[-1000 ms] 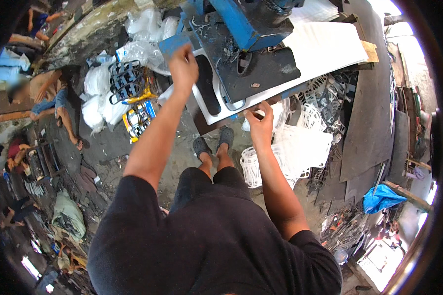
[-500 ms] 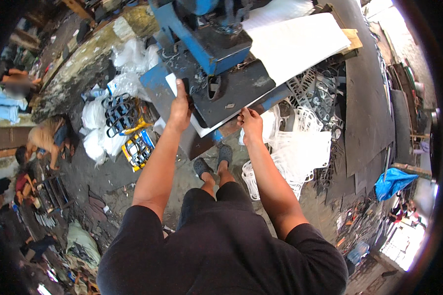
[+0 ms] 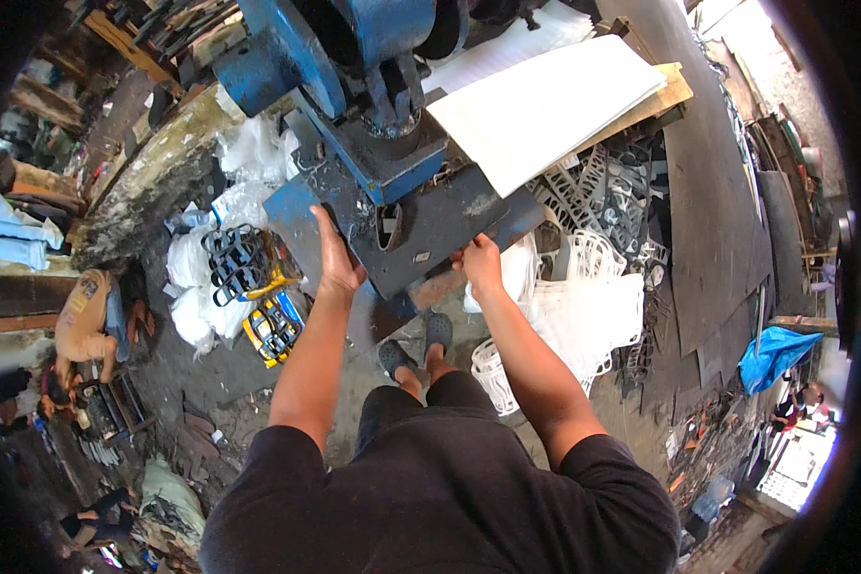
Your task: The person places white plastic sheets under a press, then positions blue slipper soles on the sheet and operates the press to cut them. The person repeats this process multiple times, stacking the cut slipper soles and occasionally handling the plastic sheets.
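A blue press (image 3: 383, 105) stands in front of me, its head above a dark bed. Under the head lies a flat black board (image 3: 450, 225), with a small dark ring-shaped piece (image 3: 388, 228) on top. My left hand (image 3: 338, 260) is at the board's left edge, fingers stretched forward and apart from the thumb, with nothing seen in it. At the near edge of the board, my right hand (image 3: 479, 264) has its fingers curled in. Whatever those fingers pinch is hidden.
White sheets (image 3: 550, 105) are stacked right of the press. Below them hang white cut-out sheet scraps (image 3: 584, 311) and grey ones. At left lie clear plastic bags (image 3: 258, 153) and black strap pieces (image 3: 234, 263). A person (image 3: 91, 320) bends over at far left. Large dark sheets (image 3: 708, 210) lean at right.
The white strip that showed along the board's left and near edges no longer shows. My left hand has dropped slightly nearer me, its thumb off the strip. The view has shifted, showing more of the press.
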